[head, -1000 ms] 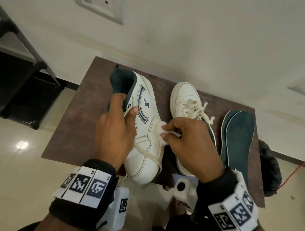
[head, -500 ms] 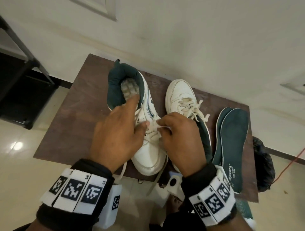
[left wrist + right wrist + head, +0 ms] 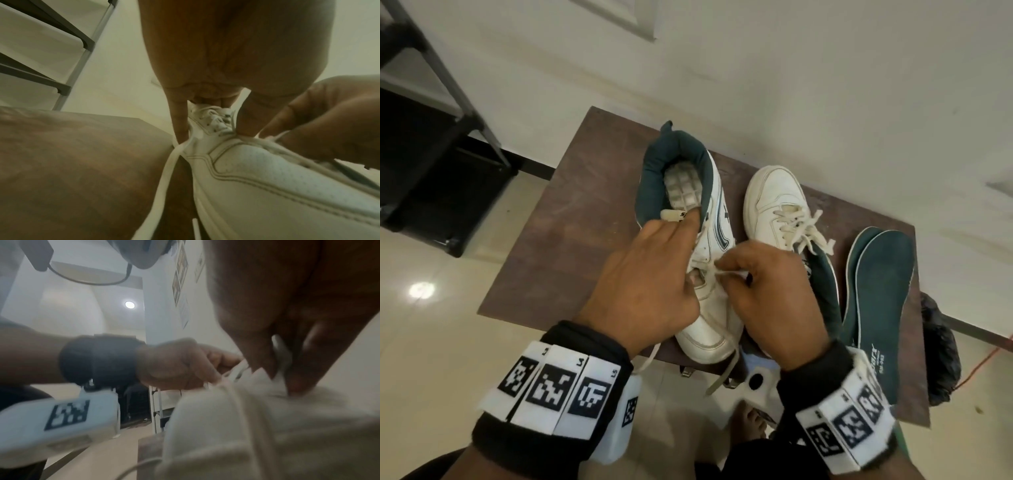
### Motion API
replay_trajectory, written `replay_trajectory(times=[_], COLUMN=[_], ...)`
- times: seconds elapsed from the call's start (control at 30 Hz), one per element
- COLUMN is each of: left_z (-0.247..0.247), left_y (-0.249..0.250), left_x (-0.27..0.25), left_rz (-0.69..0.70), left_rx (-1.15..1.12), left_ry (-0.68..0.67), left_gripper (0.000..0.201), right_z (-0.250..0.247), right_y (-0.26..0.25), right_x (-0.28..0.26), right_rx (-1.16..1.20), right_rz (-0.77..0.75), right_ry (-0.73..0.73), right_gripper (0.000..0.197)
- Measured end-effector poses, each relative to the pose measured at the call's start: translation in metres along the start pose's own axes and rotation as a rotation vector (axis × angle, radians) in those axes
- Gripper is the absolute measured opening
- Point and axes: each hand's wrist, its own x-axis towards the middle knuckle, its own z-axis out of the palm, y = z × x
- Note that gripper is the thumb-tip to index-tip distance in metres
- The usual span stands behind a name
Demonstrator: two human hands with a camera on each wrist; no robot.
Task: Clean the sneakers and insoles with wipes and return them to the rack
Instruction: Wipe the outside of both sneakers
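Note:
A white sneaker with a dark green collar stands on the brown table, toe towards me. My left hand grips it across the tongue and laces, with fingers on either side of the upper. My right hand pinches a small white wipe against the sneaker's lace area; the wipe also shows between its fingers in the right wrist view. A loose lace hangs over the table's front edge. The second white sneaker lies to the right, and two dark green insoles lie beyond it.
A dark metal rack stands on the floor at the left, by the wall. A black bag sits on the floor past the table's right end. My bare foot is under the table's front edge.
The sneaker has turned from lying on its side to sole down, opening up. My left hand shifted from the heel collar to the tongue. My right hand brought the wipe onto the laces.

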Motion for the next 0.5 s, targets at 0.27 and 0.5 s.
replay_trajectory(times=[0.27, 0.5], left_z=[-0.004, -0.004], left_y=[-0.003, -0.001], left_x=[-0.002, 0.000], left_rz=[0.022, 0.020], left_rx=[0.058, 0.142], left_ry=[-0.143, -0.137], left_gripper=[0.100, 0.100], right_z=[-0.009, -0.019], right_y=[-0.002, -0.006], right_x=[0.007, -0.010], right_rx=[-0.024, -0.093], right_rz=[0.081, 0.103], right_ry=[-0.155, -0.382], right_gripper=[0.017, 0.018])
